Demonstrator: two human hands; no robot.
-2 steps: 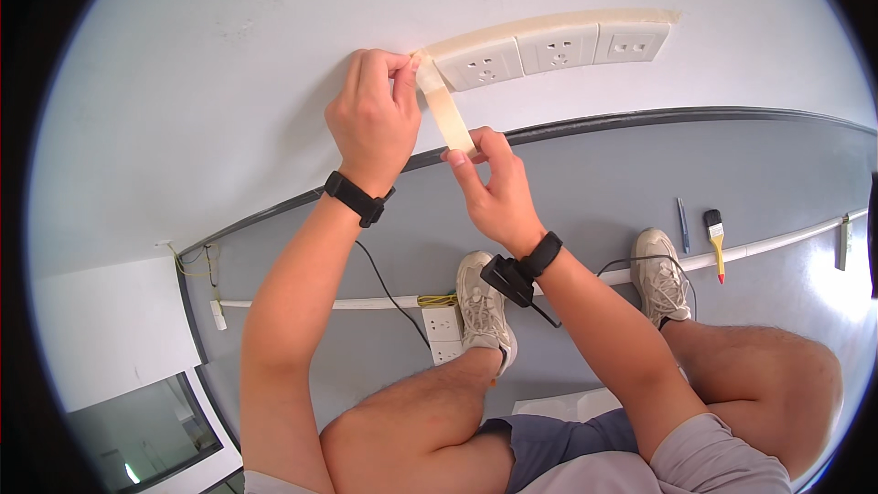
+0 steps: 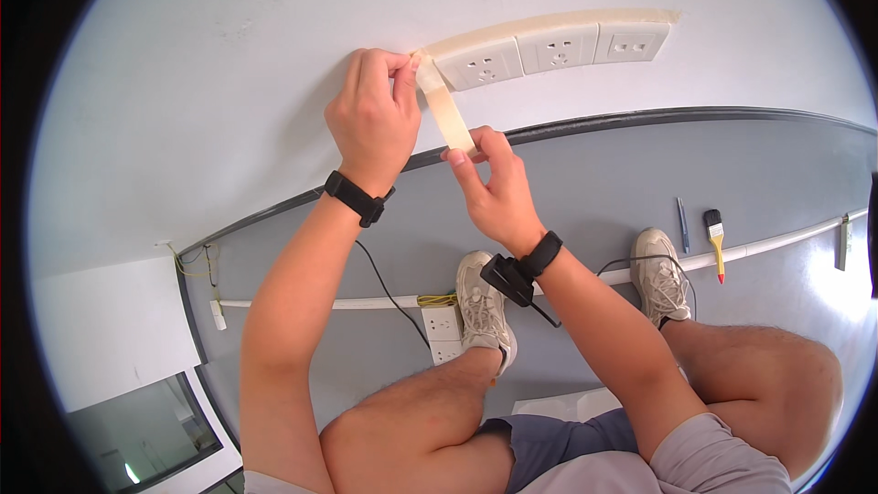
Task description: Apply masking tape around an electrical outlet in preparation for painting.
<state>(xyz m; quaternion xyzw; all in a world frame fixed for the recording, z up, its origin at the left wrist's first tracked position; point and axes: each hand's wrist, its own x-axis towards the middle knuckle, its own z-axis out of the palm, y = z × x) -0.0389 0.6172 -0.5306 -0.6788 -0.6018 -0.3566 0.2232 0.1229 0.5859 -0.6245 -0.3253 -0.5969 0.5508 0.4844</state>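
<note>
Just above the middle of the view, toward 12 o'clock, a strip of cream masking tape point(image 2: 448, 122) slants down beside the left edge of the nearest wall socket point(image 2: 481, 65). At 11 o'clock the left hand point(image 2: 375, 114) has thumb and fingertips closed on the strip's upper end, at that socket's upper left corner. At 2 o'clock the right hand point(image 2: 498, 185) pinches the strip's lower end between thumb and fingers, so the length between the hands looks fairly straight. A band of the same cream tape point(image 2: 567, 19) follows the top edge of the row of white plates, which continues toward 1 o'clock with a second wall socket point(image 2: 557, 49) and a two-port plate point(image 2: 632, 43). Each wrist wears a black strap; a black box point(image 2: 508, 280) sits at the right one.

At 3 o'clock a flat paintbrush point(image 2: 716, 242) with black bristles and a yellow, red-tipped handle lies on the grey floor point(image 2: 585, 165), just beside a slim blue tool point(image 2: 682, 225). Toward 6 o'clock a white socket box point(image 2: 442, 324) is near the left sneaker point(image 2: 482, 306).
</note>
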